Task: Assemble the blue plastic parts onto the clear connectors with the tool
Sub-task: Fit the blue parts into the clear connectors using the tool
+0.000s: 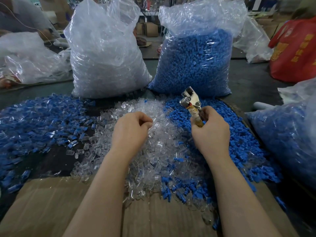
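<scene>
Left hand (130, 129) over clear pile (150, 151), fingertips curled, seemingly pinching clear connector; hard to confirm. Right hand (211, 129) grips tool (190, 100) by wrapped handle, metal head toward 12 o'clock. Blue parts (222, 134) heaped at 3 o'clock. Pieces likely light, stiff, slippery; pinch by sides.

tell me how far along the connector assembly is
Done: a heap of blue-and-clear assembled pieces lies at the left. In hand: the right hand grips the metal-headed crimping tool; the left hand pinches a clear connector over the loose clear pile. Left: most of it, with the loose blue parts and two nearly full bags behind.
</scene>
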The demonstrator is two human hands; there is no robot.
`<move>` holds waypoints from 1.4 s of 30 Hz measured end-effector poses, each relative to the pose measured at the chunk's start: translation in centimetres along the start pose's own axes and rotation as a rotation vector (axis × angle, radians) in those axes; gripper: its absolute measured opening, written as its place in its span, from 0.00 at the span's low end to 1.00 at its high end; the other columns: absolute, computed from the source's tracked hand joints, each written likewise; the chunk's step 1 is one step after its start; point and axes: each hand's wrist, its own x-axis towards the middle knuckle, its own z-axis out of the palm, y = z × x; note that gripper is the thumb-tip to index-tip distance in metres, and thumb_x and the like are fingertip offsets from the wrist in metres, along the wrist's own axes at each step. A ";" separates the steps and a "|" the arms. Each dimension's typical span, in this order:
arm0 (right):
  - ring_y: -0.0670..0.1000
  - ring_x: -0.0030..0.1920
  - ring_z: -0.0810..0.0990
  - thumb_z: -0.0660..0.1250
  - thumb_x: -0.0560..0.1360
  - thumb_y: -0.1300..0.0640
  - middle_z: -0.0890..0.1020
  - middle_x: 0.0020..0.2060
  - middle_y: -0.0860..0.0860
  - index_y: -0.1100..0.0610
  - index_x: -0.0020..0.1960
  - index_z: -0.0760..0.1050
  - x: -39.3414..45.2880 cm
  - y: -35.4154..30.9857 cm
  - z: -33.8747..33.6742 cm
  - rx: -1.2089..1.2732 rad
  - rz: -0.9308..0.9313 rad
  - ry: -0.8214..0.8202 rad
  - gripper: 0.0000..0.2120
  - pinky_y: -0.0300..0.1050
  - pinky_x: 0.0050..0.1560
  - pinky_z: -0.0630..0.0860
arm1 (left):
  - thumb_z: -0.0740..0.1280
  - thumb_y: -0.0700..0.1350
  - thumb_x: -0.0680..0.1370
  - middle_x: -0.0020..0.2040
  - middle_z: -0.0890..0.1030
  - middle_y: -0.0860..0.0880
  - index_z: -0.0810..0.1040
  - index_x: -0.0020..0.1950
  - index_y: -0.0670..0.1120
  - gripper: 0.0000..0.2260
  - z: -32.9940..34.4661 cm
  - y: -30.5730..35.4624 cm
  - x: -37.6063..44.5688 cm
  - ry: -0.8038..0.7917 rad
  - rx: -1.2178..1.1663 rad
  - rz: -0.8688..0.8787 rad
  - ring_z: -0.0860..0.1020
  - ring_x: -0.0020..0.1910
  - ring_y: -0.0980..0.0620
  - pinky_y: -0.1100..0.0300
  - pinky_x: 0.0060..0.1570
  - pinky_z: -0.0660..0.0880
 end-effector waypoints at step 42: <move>0.41 0.34 0.78 0.71 0.76 0.59 0.81 0.34 0.42 0.51 0.44 0.77 -0.5 -2.0 -0.3 0.570 -0.099 -0.170 0.05 0.31 0.36 0.73 | 0.74 0.37 0.74 0.45 0.86 0.50 0.82 0.50 0.50 0.10 -0.1 2.7 -0.9 -0.131 -0.749 0.024 0.84 0.46 0.54 0.63 0.45 0.76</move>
